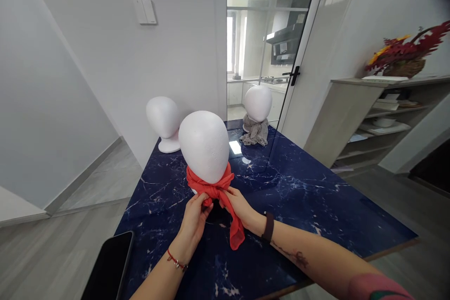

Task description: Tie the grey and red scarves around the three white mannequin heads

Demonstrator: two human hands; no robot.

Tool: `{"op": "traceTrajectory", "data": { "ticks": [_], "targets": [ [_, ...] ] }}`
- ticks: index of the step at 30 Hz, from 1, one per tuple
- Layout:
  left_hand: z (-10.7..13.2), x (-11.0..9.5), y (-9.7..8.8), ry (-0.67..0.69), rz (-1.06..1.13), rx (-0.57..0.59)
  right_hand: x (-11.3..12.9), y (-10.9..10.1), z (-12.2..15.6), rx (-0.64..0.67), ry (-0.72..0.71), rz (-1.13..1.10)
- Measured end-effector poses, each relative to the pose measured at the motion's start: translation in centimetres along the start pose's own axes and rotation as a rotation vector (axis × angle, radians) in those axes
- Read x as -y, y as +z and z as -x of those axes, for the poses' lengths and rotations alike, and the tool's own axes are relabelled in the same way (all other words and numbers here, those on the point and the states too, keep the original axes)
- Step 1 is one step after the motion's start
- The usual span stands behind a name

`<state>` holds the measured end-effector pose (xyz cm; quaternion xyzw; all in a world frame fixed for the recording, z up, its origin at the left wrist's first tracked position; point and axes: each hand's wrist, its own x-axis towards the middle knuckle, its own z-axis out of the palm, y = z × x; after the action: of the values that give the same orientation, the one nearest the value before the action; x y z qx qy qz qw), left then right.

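Note:
A red scarf (pixel 214 189) is wrapped and knotted round the neck of a white foam mannequin head (pixel 204 145). At the left of the knot, my left hand (pixel 194 215) pinches a bunched end of the scarf. My right hand (pixel 239 208) grips the scarf at the right of the knot, its fingers partly hidden behind the cloth. From there one loose end of the scarf hangs down over the table. The mannequin head stands upright, and its neck and base are mostly covered.
The dark blue marbled table (pixel 298 225) holds a bare white mannequin head (pixel 163 119) at back left. Another mannequin head (pixel 258 103) wears a grey-brown scarf (pixel 255 132) at the back. A black phone (pixel 108 267) lies at the front left. A glass door (pixel 267 33) stands behind.

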<state>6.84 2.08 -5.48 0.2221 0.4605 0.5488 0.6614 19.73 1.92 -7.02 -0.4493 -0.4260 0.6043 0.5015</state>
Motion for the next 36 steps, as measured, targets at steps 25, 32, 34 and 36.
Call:
{"op": "traceTrajectory", "data": {
  "ticks": [25,32,34,36],
  "targets": [
    [-0.2,-0.6,0.3,-0.044,0.099,0.087,-0.9,-0.3,-0.4,-0.088,-0.204,-0.024],
    [-0.3,-0.9,0.1,-0.005,0.162,-0.069,-0.4,0.2,0.2,-0.108,-0.151,-0.080],
    [-0.3,-1.0,0.1,0.003,0.163,-0.083,-0.4,0.2,0.2,-0.097,-0.166,-0.066],
    [-0.2,-1.2,0.2,-0.010,0.160,-0.105,-0.5,0.1,0.2,-0.082,-0.172,-0.055]
  ]
}}
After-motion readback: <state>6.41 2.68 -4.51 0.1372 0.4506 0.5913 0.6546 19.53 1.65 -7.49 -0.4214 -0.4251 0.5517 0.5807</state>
